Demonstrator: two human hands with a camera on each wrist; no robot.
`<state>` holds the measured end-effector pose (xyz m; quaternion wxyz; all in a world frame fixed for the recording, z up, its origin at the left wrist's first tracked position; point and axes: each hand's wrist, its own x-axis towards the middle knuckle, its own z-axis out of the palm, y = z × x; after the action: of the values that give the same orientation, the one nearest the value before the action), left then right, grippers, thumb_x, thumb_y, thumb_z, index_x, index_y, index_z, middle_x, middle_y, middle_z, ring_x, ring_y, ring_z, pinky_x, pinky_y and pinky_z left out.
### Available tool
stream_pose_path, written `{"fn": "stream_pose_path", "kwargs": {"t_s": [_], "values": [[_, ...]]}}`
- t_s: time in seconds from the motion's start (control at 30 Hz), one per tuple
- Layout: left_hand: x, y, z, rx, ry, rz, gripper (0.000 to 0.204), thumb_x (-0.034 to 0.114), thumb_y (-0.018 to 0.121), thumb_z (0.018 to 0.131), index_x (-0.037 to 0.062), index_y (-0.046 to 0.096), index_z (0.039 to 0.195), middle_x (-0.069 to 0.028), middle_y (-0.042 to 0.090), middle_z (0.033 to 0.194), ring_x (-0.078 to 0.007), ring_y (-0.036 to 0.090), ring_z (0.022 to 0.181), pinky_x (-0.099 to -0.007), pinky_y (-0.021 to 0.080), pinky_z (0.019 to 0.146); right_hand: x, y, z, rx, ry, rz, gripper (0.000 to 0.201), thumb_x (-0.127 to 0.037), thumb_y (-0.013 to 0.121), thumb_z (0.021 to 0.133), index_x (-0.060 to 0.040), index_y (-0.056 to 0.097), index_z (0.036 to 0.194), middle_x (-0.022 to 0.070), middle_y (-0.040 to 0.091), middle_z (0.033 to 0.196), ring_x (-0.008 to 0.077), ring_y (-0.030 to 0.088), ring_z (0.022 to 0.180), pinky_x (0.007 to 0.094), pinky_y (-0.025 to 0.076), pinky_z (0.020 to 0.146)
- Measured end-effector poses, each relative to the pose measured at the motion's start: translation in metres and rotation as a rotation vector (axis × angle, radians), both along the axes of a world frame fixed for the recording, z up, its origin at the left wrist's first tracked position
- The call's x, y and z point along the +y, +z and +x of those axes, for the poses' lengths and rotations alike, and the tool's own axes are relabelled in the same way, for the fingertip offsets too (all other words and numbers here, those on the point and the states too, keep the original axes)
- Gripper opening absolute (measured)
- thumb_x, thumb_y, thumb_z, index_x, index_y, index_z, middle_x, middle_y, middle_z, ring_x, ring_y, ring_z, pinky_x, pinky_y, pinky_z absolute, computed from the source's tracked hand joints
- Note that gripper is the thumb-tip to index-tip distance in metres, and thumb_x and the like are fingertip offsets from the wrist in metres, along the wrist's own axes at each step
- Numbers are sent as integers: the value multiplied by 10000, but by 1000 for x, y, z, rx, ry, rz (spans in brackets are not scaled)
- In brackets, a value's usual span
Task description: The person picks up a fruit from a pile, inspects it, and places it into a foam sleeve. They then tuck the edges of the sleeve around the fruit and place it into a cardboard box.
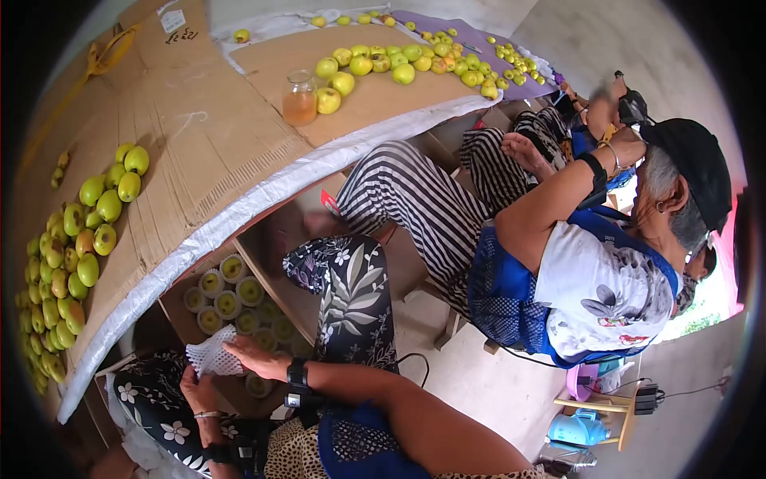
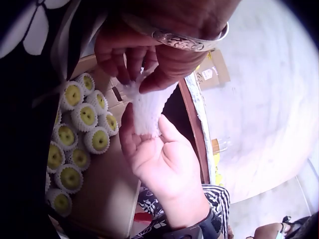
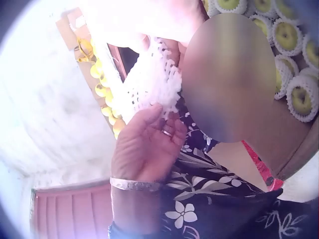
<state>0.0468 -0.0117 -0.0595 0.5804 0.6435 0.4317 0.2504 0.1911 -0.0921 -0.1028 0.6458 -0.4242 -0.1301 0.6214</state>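
Note:
A white foam net sleeve [image 1: 214, 351] is stretched between the two hands over the person's lap. My left hand [image 1: 199, 393], with a bangle at the wrist, pinches one end of it. At the opposite end my right hand [image 1: 254, 356], wearing a dark watch band, grips the edge between thumb and fingers. In the left wrist view the sleeve [image 2: 148, 107] hangs gathered and narrow; no fruit shows through it. The right wrist view shows the holes of the net [image 3: 149, 82]. Close by, an open carton [image 1: 177, 319] contains apples [image 1: 227, 302] in foam nets.
Bare green-yellow apples [image 1: 76, 239] lie piled on the cardboard-covered table [image 1: 191, 128] at left. More apples [image 1: 403, 73] line its far side beside a jar [image 1: 300, 100] of amber liquid. A person in a black cap [image 1: 694, 172] sits to the right.

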Motion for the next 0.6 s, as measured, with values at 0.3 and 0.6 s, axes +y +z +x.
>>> {"fn": "stream_pose_path", "kwargs": {"t_s": [0.3,0.6], "values": [[-11,33,16,-82,22,-114,258,-29,417,703,-20,567,912,-30,600,849,-103,544,743,-221,434,684,-6,31,12,-86,50,-156,268,-296,501,878,-82,494,1039,-27,557,756,32,493,598,176,375,407],[8,1,-22,119,114,8,485,-77,529,639,7,462,1112,-95,553,1024,-165,536,878,-272,422,791,7,15,31,-786,-293,-38,199,-163,588,811,-36,501,937,45,537,679,170,487,536,269,402,506]]}}
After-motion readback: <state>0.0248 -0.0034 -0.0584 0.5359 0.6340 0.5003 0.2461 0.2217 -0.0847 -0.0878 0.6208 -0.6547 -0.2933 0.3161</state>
